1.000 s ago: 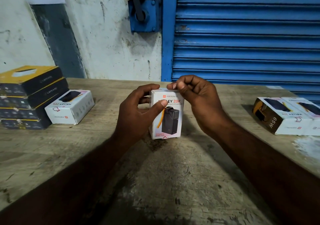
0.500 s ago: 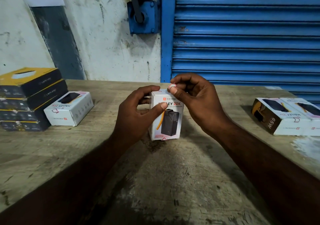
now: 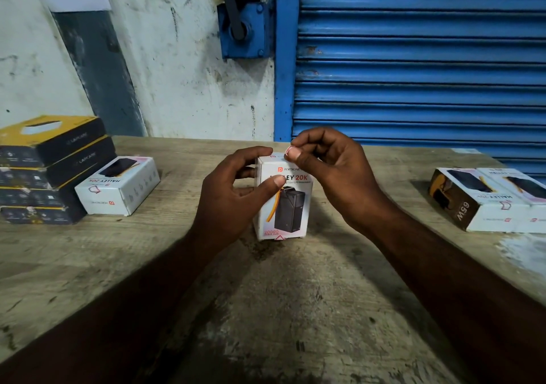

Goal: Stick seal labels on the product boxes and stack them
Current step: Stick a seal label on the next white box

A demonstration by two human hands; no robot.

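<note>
The box point(image 3: 285, 203) stands upright at the middle of the desk point(image 3: 266, 310), its printed front toward the camera. At its top front edge is a small label point(image 3: 289, 149), pinched between the thumb and forefinger of the right hand point(image 3: 331, 171). That grip is closed tight on the label, and I cannot tell whether the label has stuck to the box yet. The left hand point(image 3: 233, 194) wraps the box's left side with its thumb on the front, a closed grip that steadies it. The likely trouble is that the label clings to a fingertip on release and lands crooked or folded. A hard press could also tip the box if the left grip slackens. At far left a dark stack point(image 3: 53, 174) has a white box point(image 3: 118, 188) against it, and two boxes point(image 3: 484, 203) lie at the right.
</note>
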